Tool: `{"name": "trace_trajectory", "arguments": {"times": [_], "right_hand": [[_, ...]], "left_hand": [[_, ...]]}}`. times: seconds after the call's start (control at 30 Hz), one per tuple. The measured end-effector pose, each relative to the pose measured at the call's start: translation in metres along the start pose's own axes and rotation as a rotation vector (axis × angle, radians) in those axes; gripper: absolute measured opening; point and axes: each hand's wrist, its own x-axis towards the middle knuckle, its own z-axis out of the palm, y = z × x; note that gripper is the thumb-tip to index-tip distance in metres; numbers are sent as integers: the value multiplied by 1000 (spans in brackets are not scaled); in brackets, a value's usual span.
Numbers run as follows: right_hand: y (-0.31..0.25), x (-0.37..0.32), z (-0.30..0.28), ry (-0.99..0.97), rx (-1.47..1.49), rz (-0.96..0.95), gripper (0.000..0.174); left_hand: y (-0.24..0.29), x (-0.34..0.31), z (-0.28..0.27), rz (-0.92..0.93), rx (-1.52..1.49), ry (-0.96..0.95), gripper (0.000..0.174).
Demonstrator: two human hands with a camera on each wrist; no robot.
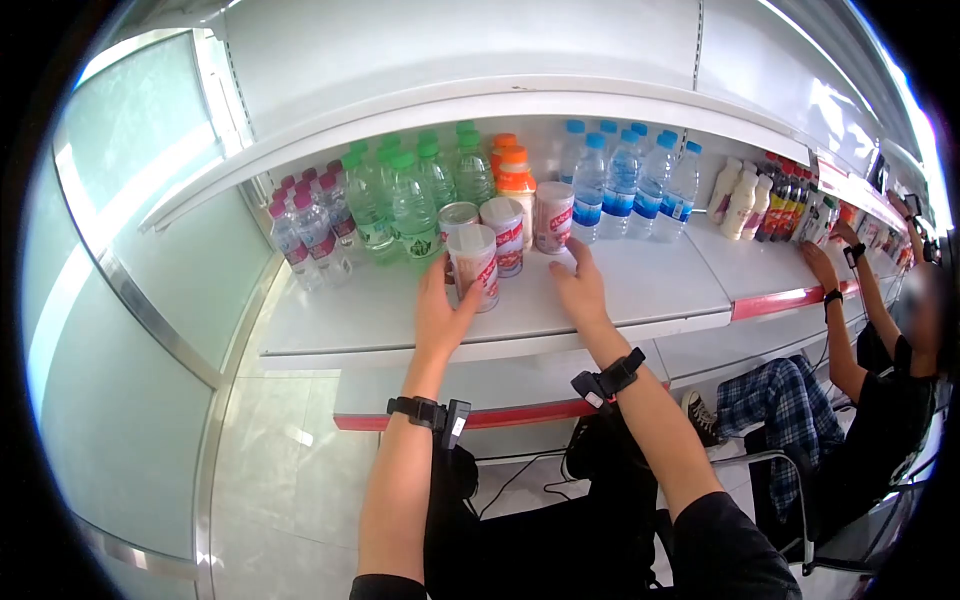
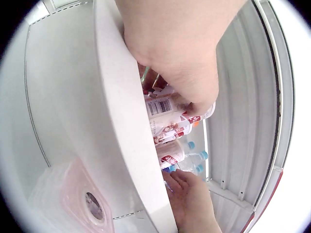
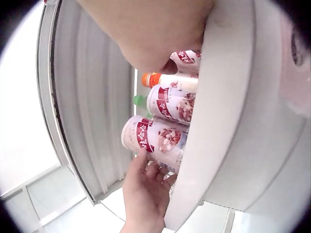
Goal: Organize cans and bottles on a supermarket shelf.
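Note:
Several pink-and-white cans stand on the white shelf in the head view. My left hand curls its thumb and fingers round the front can; the right wrist view also shows this left hand against the front can. Behind it are a can with a bare metal top and a middle can. My right hand has its fingertips at the lower right side of the right can; whether they touch it is unclear.
Green-capped bottles and pink-capped bottles stand left, an orange-capped bottle behind the cans, blue-capped bottles right. An upper shelf edge runs overhead. A seated person reaches toward the shelf at far right.

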Motion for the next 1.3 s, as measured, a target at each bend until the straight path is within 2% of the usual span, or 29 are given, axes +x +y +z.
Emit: {"name": "trace_trajectory", "arguments": {"times": [0.13,0.23,0.33,0.4,0.5,0.63,0.67,0.73,0.77,0.83,0.9,0.97,1.0,1.07,1.13,1.27,1.3], "right_hand": [[9,4,4,32,38,-10,55],[9,11,4,-19,-63,-83,51],[12,40,4,-111,-174,-139,55],[10,60,2,-303,-392,-37,60],[45,100,15,-363,-495,-42,57],[52,111,36,-357,-417,-173,62],[36,110,36,-363,-415,-174,62],[7,110,29,-496,-293,-7,63],[49,122,41,-378,-262,-188,47],[67,112,44,-307,-178,-174,45],[61,100,39,-234,-98,-178,43],[37,75,23,3,-127,-265,44],[22,61,17,5,-133,-264,44],[-18,32,8,-211,91,-165,48],[-59,2,6,-347,38,-223,61],[-59,-17,34,-197,-137,-312,70],[-59,-17,33,-191,-163,-276,75]], "left_hand": [[5,0,-2,-6,-11,-8,68],[1,0,0,20,-4,13,67],[-9,2,4,69,-1,51,66],[-9,0,3,69,-11,50,66],[-1,-1,-3,31,-1,-16,65],[3,0,-3,43,-32,6,62],[4,-1,-4,51,-52,2,61],[4,-2,-4,40,-25,4,58],[5,-2,-4,37,-28,-1,57],[4,-3,-4,38,-32,2,56],[2,-3,-1,80,-7,66,52],[4,-1,-2,50,-66,58,49],[5,-2,-3,17,-120,41,46],[-3,-2,0,-1,-214,59,42],[-4,-1,-1,-12,-307,77,40],[-4,1,-6,-18,-305,37,38],[-9,3,-5,-38,-325,-45,37]]}}
